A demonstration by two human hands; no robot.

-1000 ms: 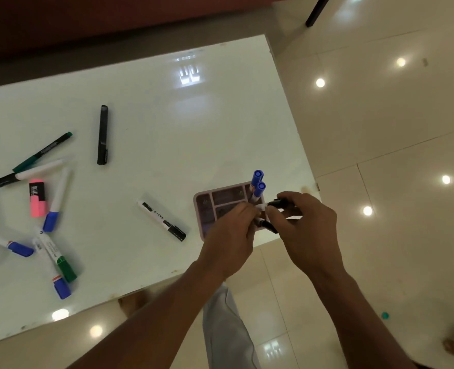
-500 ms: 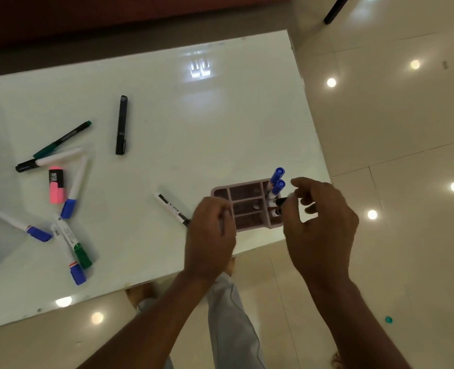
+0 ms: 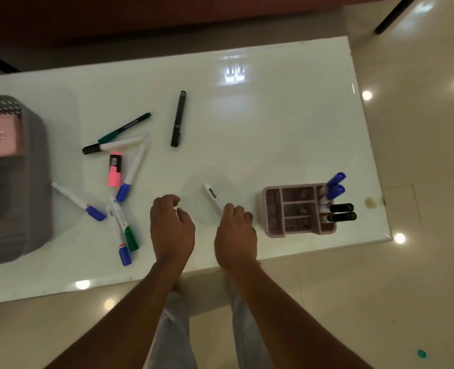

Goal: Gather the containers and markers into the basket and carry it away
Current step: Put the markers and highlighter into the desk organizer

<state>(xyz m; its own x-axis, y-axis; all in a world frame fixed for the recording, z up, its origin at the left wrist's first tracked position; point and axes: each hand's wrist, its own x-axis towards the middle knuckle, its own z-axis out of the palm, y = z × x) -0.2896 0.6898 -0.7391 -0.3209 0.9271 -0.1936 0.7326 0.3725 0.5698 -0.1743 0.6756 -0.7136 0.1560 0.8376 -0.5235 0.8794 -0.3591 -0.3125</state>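
A pink divided organiser stands near the table's right front corner, with two blue-capped markers and two black-capped markers in its right compartments. Just left of it, my right hand curls over the near end of a white marker lying on the table. My left hand hovers beside it, fingers loosely curled and holding nothing. Several loose markers, a pink highlighter and a black marker lie scattered left of centre. A grey basket at the left edge holds a pink container.
The white glossy table ends just in front of my hands and right of the organiser. Shiny floor tiles with light reflections surround it. A dark table or chair leg stands at the top right. My legs are below the front edge.
Both hands left the organiser and moved left. My right hand came down on the white marker's end. The view shifted, bringing the grey basket into sight.
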